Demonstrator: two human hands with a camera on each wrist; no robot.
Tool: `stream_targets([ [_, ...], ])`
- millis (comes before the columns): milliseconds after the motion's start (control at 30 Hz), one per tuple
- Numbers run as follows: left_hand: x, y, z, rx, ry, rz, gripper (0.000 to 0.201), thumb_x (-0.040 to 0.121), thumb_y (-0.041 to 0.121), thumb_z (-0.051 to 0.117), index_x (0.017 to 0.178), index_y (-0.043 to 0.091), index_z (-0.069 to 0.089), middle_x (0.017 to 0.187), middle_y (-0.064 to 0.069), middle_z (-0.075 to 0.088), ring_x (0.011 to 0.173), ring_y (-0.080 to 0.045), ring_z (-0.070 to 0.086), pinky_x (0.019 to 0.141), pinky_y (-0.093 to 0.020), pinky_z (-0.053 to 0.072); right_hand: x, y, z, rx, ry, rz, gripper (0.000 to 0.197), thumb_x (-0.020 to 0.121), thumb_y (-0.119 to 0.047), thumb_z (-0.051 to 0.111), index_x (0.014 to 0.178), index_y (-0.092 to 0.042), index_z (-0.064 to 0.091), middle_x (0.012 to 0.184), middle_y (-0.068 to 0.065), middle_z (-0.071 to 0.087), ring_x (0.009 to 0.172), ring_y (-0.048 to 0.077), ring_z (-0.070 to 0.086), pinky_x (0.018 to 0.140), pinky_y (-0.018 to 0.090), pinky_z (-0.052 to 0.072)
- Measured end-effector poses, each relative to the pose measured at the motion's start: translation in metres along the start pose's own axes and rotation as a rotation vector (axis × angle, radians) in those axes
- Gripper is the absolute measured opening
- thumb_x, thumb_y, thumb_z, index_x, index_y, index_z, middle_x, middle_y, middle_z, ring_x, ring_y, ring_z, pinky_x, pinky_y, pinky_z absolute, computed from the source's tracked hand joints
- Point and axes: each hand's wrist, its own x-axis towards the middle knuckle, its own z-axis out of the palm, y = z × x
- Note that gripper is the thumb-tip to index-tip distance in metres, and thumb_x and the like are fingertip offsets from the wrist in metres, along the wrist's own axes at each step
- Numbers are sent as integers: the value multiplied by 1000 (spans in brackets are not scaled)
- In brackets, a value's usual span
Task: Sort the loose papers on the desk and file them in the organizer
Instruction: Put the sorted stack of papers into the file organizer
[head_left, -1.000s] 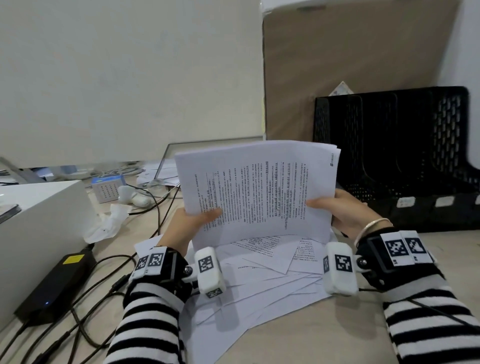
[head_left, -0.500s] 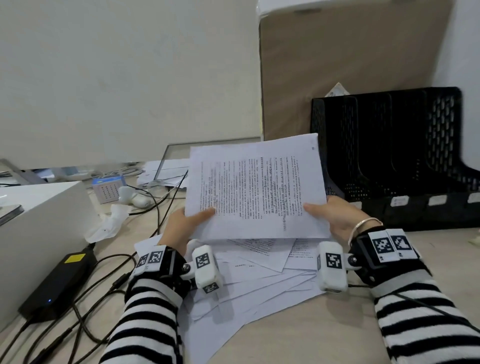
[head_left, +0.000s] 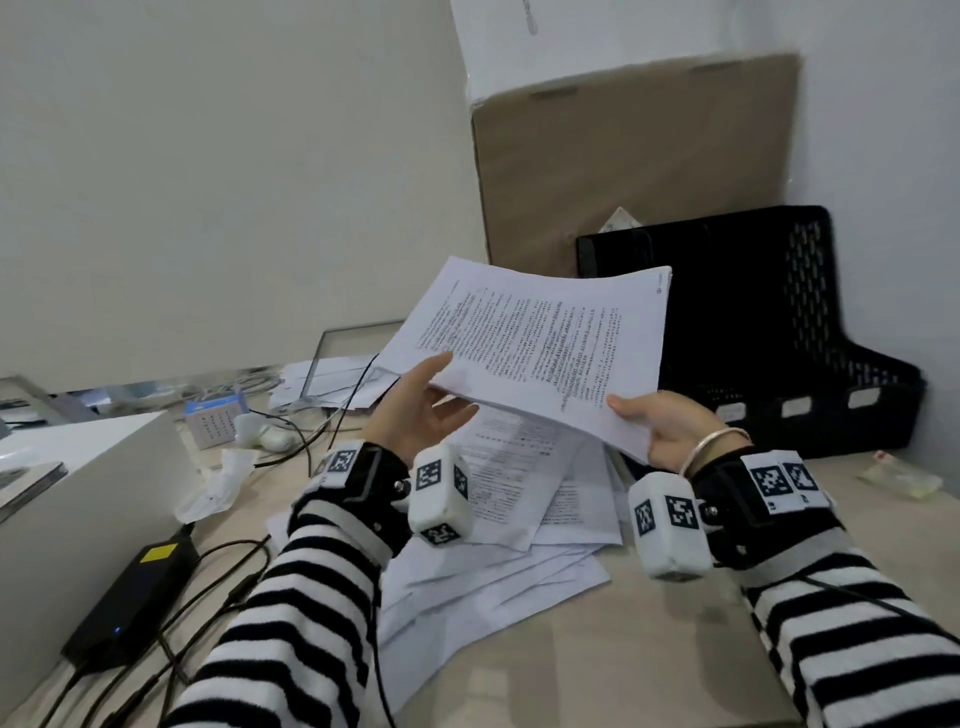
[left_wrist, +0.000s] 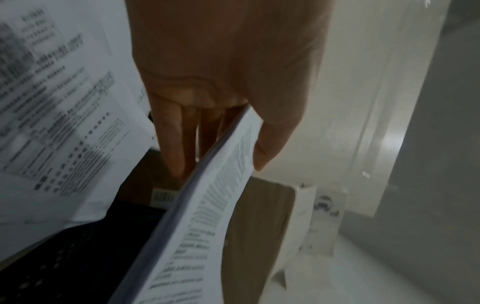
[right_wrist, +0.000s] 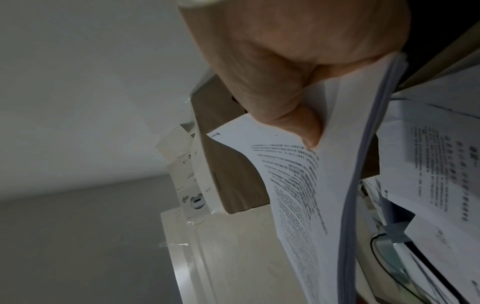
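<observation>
I hold a stack of printed papers in the air, tilted, in front of the black mesh organizer. My right hand grips its near right corner, thumb on top and fingers hidden beneath. My left hand pinches the left edge lightly, thumb on the printed face and straight fingers under the stack. The organizer stands at the back right with its slots facing me. More loose papers lie fanned on the desk under my hands.
A tall cardboard box leans behind the organizer. A white box fills the left side, with a black power adapter and cables beside it. A small calendar and a clear stand sit further back.
The stack has tipped from nearly upright to a flatter slant and moved right, nearer the organizer. My left hand's grip has loosened to a light pinch at the edge.
</observation>
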Motion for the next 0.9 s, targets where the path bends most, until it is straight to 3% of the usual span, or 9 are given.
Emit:
stream_targets([
  [100,-4,-4,41,33,-90,-20,16,95,18,59,108,9,60,86,-7,73,74,-19,72,62,-29,59,-15,-10,-12,38,-7,14,26,98,0,43,120,-5,55,82,5,74,67,16,72,53,25,58],
  [233,-6,-5,93,101,-161,67,29,100,9,43,129,4,49,114,-14,69,94,-30,71,69,-44,60,-29,-30,-39,81,16,-43,34,97,-1,45,131,-4,51,118,10,64,96,22,63,66,27,60],
  [333,-5,2,133,207,-78,147,28,99,3,43,126,0,48,110,-12,66,89,-26,66,57,-32,59,-37,-46,-57,48,115,-197,38,95,-3,52,133,-1,49,129,12,58,98,22,63,64,25,59],
  [467,-6,9,190,326,-120,223,21,95,-5,38,103,6,55,93,-8,67,80,-22,67,59,-32,60,-51,-65,-83,-580,496,-425,71,84,-19,70,145,-10,35,137,9,50,124,26,50,98,37,45],
  [533,-3,9,217,371,-128,245,22,95,-4,39,100,4,59,100,-14,68,88,-27,67,59,-33,60,-59,-72,-89,-918,559,-514,54,84,-28,67,135,-16,51,138,4,51,127,23,47,106,38,38],
  [633,6,7,255,419,-111,262,32,95,-4,38,118,1,59,113,-18,67,98,-33,67,57,-35,60,-75,-78,-90,-1081,525,-619,30,92,-39,53,107,-18,68,107,1,70,103,23,63,89,36,48],
  [733,18,4,288,486,-114,282,31,92,-2,39,115,0,60,108,-18,68,97,-35,67,64,-42,61,-83,-83,-99,-1265,594,-674,49,95,-54,40,121,-17,57,93,6,70,87,29,66,69,34,48],
  [833,44,-4,316,625,-106,286,28,78,5,51,104,-1,61,104,-19,68,99,-40,65,81,-50,57,-76,-90,-116,-1494,722,-638,34,101,-30,36,128,-14,49,87,13,67,80,34,64,58,33,41],
  [900,48,-9,339,702,-128,286,19,82,4,53,100,-1,60,101,-14,68,96,-36,67,75,-40,59,-64,-97,-133,-1467,740,-606,32,98,-11,36,127,-10,50,90,18,67,81,36,63,58,32,37],
])
